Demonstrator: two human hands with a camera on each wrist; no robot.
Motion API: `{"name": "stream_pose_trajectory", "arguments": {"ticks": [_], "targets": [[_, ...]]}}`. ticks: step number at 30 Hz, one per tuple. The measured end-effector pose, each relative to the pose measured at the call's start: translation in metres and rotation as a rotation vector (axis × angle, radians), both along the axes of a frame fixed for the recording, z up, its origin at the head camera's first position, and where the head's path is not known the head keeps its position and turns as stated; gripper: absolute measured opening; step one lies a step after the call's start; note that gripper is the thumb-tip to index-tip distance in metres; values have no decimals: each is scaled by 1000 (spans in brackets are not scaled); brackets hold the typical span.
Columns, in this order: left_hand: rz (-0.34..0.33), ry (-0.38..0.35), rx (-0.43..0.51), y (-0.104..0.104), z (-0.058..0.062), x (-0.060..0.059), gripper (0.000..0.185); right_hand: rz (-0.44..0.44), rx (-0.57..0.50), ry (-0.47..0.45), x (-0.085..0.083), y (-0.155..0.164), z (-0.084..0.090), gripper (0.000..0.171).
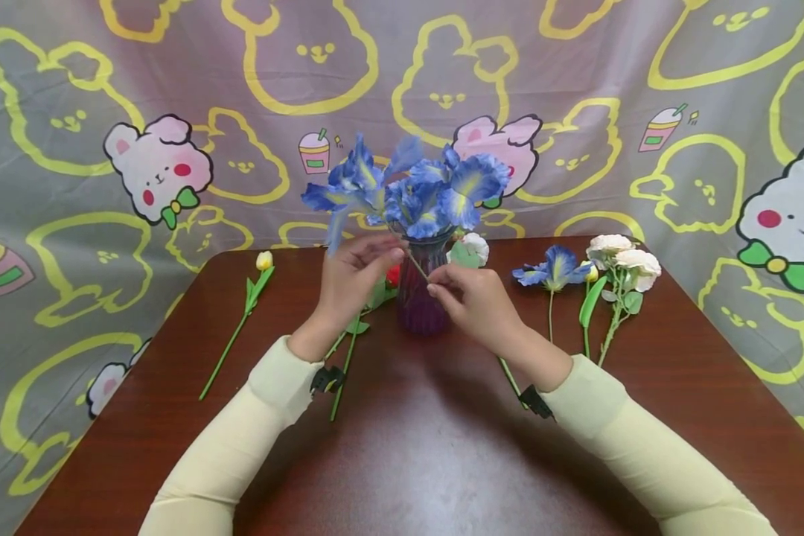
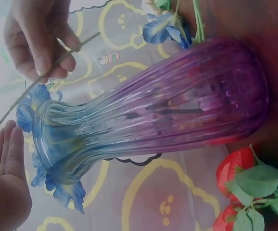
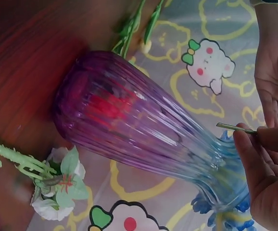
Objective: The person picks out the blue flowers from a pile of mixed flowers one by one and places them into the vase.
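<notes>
Tabletop vase (image 1: 420,298) upright; iris stem (image 1: 415,262) slants.

The vase (image 1: 420,294) is ribbed, see-through glass, glossy, purple at the body and fading to blue at the flared mouth. The blue flowers (image 1: 412,195) look like matt fabric on thin plastic stems, as do the white flowers (image 1: 623,257). The bench (image 1: 402,439) is smooth reddish-brown wood with a soft sheen, and the backdrop (image 1: 576,97) is printed cloth, creased and matt.
</notes>
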State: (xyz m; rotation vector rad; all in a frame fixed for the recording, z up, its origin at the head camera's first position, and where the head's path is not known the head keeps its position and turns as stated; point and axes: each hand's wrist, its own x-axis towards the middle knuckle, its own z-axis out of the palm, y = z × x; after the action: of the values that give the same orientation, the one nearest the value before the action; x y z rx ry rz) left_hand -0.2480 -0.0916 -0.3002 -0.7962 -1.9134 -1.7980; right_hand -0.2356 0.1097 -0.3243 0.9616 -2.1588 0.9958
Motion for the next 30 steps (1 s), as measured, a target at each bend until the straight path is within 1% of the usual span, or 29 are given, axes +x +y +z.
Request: {"name": "stream_pose_trajectory", "arguments": {"ticks": [2, 5, 6, 9, 13, 16, 21, 23, 26, 30], "targets": [[-40, -56, 39, -1, 1, 0, 21, 5, 1, -2, 0, -1, -2, 5], [-81, -124, 80, -2, 2, -1, 23, 17, 8, -9, -1, -3, -5, 5], [-91, -143, 97, -2, 3, -1, 24, 20, 11, -11, -1, -4, -5, 4], [-109, -167, 144, -3, 3, -2, 24, 28, 14, -18, -2, -6, -8, 4], [-129, -177, 207, -4, 3, -2, 22, 33, 16, -19, -2, -7, -9, 4], [-141, -175, 235, -5, 3, -1, 15, 34, 25, -18, -2, -9, -10, 4], [-133, -159, 214, -10, 5, 0, 18, 29, 34, -20, -4, -9, -9, 4], [-127, -156, 193, -13, 8, 0, 15, 20, 22, -19, -5, -7, -8, 5], [-132, -166, 187, -19, 13, 1, 16, -24, -3, -31, -9, -3, -7, 8], [-154, -158, 220, -26, 21, 1, 22, -105, -33, -89, -16, 2, -7, 14]]}}
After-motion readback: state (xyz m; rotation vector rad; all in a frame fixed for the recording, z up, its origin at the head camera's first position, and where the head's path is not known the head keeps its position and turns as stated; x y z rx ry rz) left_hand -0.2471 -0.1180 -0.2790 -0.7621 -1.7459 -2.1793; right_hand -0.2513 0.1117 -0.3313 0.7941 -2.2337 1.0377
